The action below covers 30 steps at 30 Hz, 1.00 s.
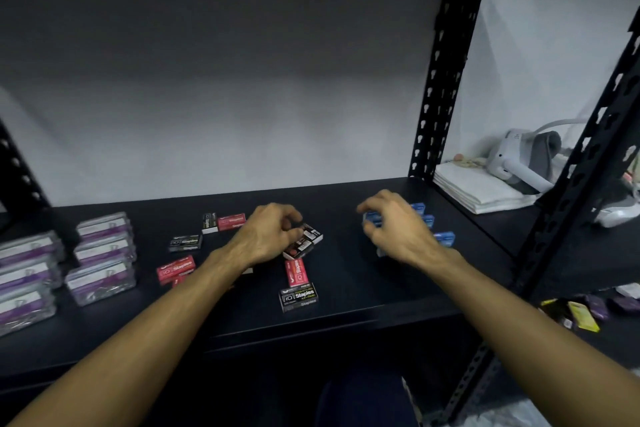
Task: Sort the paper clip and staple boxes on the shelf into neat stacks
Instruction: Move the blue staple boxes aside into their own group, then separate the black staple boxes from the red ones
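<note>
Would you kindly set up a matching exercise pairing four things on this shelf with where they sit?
Things:
1. clear paper clip boxes
2. blue boxes
3. black staples box
4. tilted box

Places:
A. under the right hand
B. held by the left hand
C. stacked at the shelf's left end
D. nearest the shelf's front edge, at the middle

Pairs: 1-C, 2-A, 3-D, 4-B
</note>
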### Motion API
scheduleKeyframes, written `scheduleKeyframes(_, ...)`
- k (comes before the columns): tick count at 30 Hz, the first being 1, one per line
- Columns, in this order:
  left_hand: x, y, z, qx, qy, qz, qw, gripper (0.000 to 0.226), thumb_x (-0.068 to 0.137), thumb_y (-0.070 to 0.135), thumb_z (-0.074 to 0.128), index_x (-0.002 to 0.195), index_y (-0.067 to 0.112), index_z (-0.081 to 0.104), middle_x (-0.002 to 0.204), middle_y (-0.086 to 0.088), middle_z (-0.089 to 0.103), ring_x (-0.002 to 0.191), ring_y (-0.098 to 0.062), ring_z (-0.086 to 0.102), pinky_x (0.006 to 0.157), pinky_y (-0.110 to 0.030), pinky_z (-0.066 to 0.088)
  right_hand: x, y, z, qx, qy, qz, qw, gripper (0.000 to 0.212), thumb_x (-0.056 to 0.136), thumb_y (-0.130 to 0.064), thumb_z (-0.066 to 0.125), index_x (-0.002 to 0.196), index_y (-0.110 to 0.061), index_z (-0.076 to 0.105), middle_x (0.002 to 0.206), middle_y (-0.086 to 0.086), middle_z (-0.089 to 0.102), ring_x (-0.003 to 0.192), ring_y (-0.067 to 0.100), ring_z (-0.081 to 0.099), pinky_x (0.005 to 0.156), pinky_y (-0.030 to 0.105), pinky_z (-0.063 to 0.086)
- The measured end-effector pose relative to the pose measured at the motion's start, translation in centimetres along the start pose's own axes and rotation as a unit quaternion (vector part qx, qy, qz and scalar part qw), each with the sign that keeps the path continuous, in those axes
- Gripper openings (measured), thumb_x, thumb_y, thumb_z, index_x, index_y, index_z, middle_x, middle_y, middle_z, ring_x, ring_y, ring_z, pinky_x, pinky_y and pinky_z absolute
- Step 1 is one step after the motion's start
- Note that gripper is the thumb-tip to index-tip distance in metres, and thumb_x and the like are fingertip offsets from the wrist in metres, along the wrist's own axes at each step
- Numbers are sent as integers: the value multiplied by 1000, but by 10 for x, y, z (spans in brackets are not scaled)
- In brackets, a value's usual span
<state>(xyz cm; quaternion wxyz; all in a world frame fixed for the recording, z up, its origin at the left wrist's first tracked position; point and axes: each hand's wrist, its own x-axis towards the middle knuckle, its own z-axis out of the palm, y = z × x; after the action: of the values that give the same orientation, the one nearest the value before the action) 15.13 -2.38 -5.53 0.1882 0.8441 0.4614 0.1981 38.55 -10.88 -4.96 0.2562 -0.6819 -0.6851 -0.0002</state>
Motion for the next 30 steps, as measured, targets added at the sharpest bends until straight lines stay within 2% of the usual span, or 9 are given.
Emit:
scheduleKeyframes(3, -5, -11, -4, 5, -40, 10, 999, 26, 89, 28, 70, 115, 24, 69, 89, 8, 66, 75, 0, 60, 63, -15, 41, 9, -25, 21, 2, -32, -40, 999, 30, 92, -21, 60, 121, -21, 66, 121, 2, 57, 116, 19, 50, 97, 38, 45)
scheduleKeyframes(7, -5, -16, 5, 7, -82, 35, 996, 24, 87, 34, 71, 111, 29, 72, 94, 8, 66, 83, -8, 62, 70, -18, 44, 21, -44, 44, 11, -68, -60, 996, 30, 96, -20, 56, 125, -23, 65, 124, 3, 57, 118, 19, 50, 100, 33, 43)
scheduleKeyframes(10, -4, -13, 10, 0, -86, 33, 996, 25, 86, 38, 72, 108, 26, 72, 97, 5, 66, 86, -9, 64, 73, -22, 50, 28, -50, 57, 24, -94, -50, 994, 27, 98, -23, 56, 121, -25, 69, 118, 3, 59, 113, 19, 54, 94, 32, 46)
scheduleKeyframes(14, 1, -10, 13, 11, -73, 27, 997, 21, 84, 36, 74, 99, 22, 69, 83, 10, 60, 75, -9, 62, 64, -24, 47, 37, -52, 65, 30, -110, -24, 993, 22, 97, -24, 57, 113, -22, 72, 112, 0, 60, 105, 18, 59, 81, 26, 42)
scheduleKeyframes(17, 4, -11, 12, 35, -64, 19, 997, 18, 84, 33, 74, 96, 22, 68, 79, 12, 58, 71, -8, 60, 61, -24, 45, 41, -54, 67, 31, -100, -6, 994, 20, 95, -25, 59, 109, -22, 73, 108, 0, 62, 101, 18, 61, 83, 31, 47)
scheduleKeyframes(20, 3, -13, 8, 91, -51, 22, 994, 16, 83, 32, 69, 96, 23, 67, 84, 6, 65, 76, -15, 63, 67, -31, 53, 44, -55, 69, 32, -98, 8, 995, 17, 92, -28, 64, 105, -21, 74, 105, -2, 66, 97, 16, 62, 82, 31, 50)
scheduleKeyframes(22, 2, -15, 4, 114, -47, 34, 992, 16, 85, 31, 65, 98, 22, 68, 88, 3, 68, 79, -16, 64, 68, -30, 52, 45, -55, 69, 36, -96, 18, 995, 16, 90, -29, 66, 102, -21, 73, 101, -3, 67, 95, 15, 63, 81, 30, 50)
scheduleKeyframes(26, 1, -24, -4, 112, -55, 54, 991, 17, 94, 20, 54, 101, 18, 70, 93, -1, 72, 85, -19, 67, 73, -31, 53, 45, -56, 72, 37, -95, 33, 994, 21, 84, -33, 72, 101, -21, 69, 95, -6, 59, 91, 15, 61, 80, 33, 51)
scheduleKeyframes(30, 3, -34, -9, 90, -41, 61, 993, 24, 98, 10, 50, 111, 15, 69, 108, -1, 73, 102, -17, 66, 85, -27, 50, 45, -55, 74, 39, -93, 39, 994, 20, 85, -29, 71, 103, -22, 70, 97, -7, 60, 94, 16, 62, 81, 32, 51)
